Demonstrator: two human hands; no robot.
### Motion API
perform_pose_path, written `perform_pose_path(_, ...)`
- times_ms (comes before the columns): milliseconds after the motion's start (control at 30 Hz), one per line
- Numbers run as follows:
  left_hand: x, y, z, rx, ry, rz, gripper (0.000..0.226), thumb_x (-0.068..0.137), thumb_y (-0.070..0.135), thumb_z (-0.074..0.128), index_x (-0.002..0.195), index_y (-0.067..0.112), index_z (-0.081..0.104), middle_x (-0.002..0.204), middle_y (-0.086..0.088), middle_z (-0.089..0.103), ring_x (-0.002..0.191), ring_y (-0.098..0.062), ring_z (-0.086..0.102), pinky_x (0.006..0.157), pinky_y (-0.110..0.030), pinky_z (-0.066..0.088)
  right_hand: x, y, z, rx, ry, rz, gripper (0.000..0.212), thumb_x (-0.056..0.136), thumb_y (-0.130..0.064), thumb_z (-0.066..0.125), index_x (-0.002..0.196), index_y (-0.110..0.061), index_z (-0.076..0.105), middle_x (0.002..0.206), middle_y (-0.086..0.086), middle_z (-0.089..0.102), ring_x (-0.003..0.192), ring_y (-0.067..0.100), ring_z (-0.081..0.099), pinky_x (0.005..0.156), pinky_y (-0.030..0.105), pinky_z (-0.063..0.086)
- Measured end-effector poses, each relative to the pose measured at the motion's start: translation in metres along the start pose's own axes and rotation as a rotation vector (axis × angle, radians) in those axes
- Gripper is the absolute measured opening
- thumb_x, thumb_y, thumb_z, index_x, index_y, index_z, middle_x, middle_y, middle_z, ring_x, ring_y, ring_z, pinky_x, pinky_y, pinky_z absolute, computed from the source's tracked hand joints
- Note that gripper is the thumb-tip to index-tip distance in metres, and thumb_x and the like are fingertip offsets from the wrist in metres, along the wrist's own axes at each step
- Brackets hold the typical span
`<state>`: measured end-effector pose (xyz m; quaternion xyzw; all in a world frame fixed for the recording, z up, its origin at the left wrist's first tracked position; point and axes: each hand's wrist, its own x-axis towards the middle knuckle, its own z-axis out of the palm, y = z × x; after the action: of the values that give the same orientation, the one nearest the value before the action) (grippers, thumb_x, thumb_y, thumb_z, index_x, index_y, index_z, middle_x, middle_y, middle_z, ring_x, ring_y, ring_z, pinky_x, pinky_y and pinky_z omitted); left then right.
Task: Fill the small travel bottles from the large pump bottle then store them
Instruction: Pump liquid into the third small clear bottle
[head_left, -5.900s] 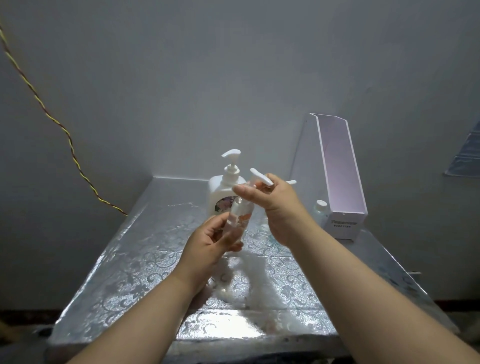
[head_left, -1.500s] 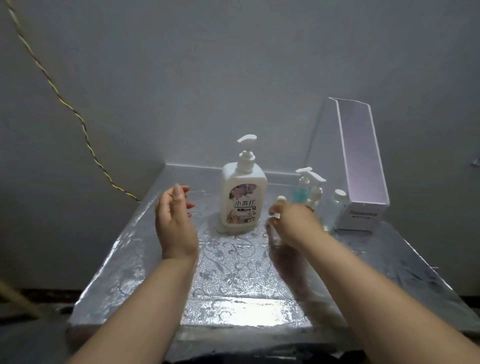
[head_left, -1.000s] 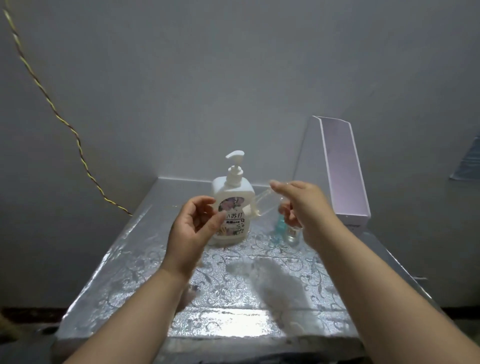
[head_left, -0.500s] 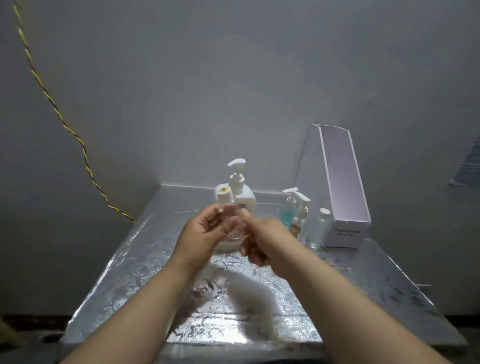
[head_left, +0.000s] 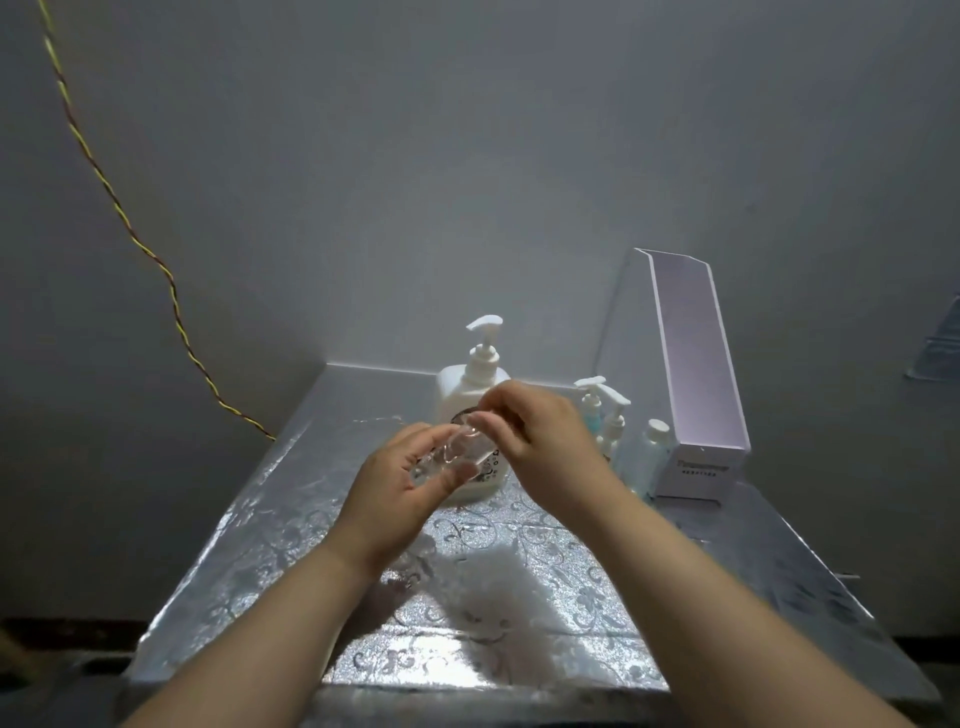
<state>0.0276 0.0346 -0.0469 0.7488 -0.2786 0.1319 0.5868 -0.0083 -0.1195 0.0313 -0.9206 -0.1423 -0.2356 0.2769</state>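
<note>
I have my left hand (head_left: 402, 486) wrapped around a small clear bottle (head_left: 457, 457), fingers curled under its body and thumb across the front, so it stays tilted with the neck pointing up toward the pump bottle (head_left: 475, 410). My right hand (head_left: 540, 441) comes in from the other side, its fingertips (head_left: 491, 410) pinched at the neck; I judge that is to work the cap, since the bottle has to be opened before it can take any liquid. Whether the cap is on or off I cannot tell, as the plastic is see-through and blurred there.

I hold the clear bottle just in front of the pump bottle, above the table (head_left: 363, 597), which keeps the move to the spout short. The pump bottle stands upright at the back, spout turned left, untouched.

To the right of the pump bottle stand 3 more small bottles: 2 with pump tops (head_left: 605, 415) and 1 with a round white cap (head_left: 649, 454), parked close together beside the open white box (head_left: 696, 395). I take the box to be where they get stored. The one with the white cap stands just beside the box front.
</note>
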Motion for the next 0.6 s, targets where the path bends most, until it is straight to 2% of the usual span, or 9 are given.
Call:
perform_pose_path(100,-0.001,-0.002,0.0,-0.127,-0.064,-0.066,0.043,0.063,0.077,0.062,0.1,0.055,0.066,0.108,0.022,0.069,0.102,0.0,0.064,0.081,-0.012,0.048,0.0,0.002,-0.004,0.027,-0.063,-0.073,0.009,0.091,-0.019,0.06,0.098,-0.016,0.065,0.079,-0.021,0.049,0.072,-0.009,0.044,0.07,0.014,0.039)
perform_pose_path(167,-0.001,-0.004,-0.001,-0.097,-0.032,-0.06,0.039,0.064,0.071,0.068,0.098,0.053,0.067,0.106,0.022,0.07,0.1,0.001,0.064,0.08,-0.01,0.047,0.001,0.004,-0.009,0.047,-0.129,-0.06,0.017,0.09,-0.018,0.06,0.107,-0.019,0.062,0.09,-0.017,0.052,0.078,-0.006,0.046,0.073,0.013,0.04)
perform_pose_path(233,-0.001,-0.005,-0.003,0.025,0.034,-0.009,0.035,0.068,0.057,0.076,0.099,0.047,0.065,0.1,0.019,0.069,0.097,0.006,0.061,0.081,-0.006,0.043,0.003,0.007,-0.014,0.071,-0.186,0.018,0.028,0.088,-0.027,0.063,0.115,-0.023,0.057,0.095,-0.016,0.054,0.08,0.001,0.049,0.074,0.014,0.043)
perform_pose_path(333,-0.002,-0.007,-0.003,0.145,0.067,0.059,0.042,0.065,0.048,0.073,0.104,0.038,0.063,0.103,0.016,0.064,0.098,0.003,0.058,0.085,-0.004,0.04,0.003,0.011,-0.014,0.038,-0.214,0.116,0.024,0.084,-0.04,0.065,0.097,-0.02,0.063,0.078,-0.01,0.06,0.067,0.006,0.052,0.065,0.025,0.048)
perform_pose_path(400,-0.004,-0.008,-0.003,0.168,0.062,0.065,0.044,0.064,0.046,0.071,0.106,0.033,0.064,0.103,0.014,0.064,0.099,0.002,0.058,0.085,-0.003,0.039,0.001,0.015,-0.014,0.068,-0.215,0.126,0.007,0.085,-0.029,0.068,0.087,-0.026,0.062,0.078,-0.009,0.06,0.067,0.006,0.052,0.063,0.021,0.045)
perform_pose_path(467,-0.004,-0.008,-0.004,0.166,0.075,0.059,0.044,0.064,0.044,0.072,0.106,0.033,0.064,0.103,0.014,0.064,0.099,0.004,0.057,0.084,0.0,0.038,-0.002,0.016,-0.013,0.162,-0.264,0.143,0.023,0.084,-0.015,0.069,0.094,-0.034,0.06,0.091,-0.012,0.059,0.076,0.004,0.053,0.066,0.015,0.044)
perform_pose_path(533,-0.004,-0.008,-0.004,0.168,0.083,0.068,0.043,0.065,0.043,0.073,0.106,0.034,0.064,0.103,0.013,0.063,0.099,0.005,0.057,0.084,0.0,0.038,-0.004,0.019,-0.012,0.295,-0.281,0.228,0.023,0.082,-0.022,0.071,0.102,-0.028,0.06,0.098,-0.007,0.063,0.081,0.008,0.058,0.074,0.022,0.05)
perform_pose_path(600,-0.004,-0.008,-0.004,0.166,0.075,0.071,0.043,0.065,0.044,0.072,0.106,0.035,0.063,0.102,0.012,0.063,0.098,0.004,0.056,0.084,-0.001,0.039,-0.005,0.019,-0.01,0.321,-0.276,0.276,0.021,0.086,-0.032,0.066,0.098,-0.015,0.063,0.086,0.0,0.068,0.071,0.013,0.061,0.072,0.032,0.052)
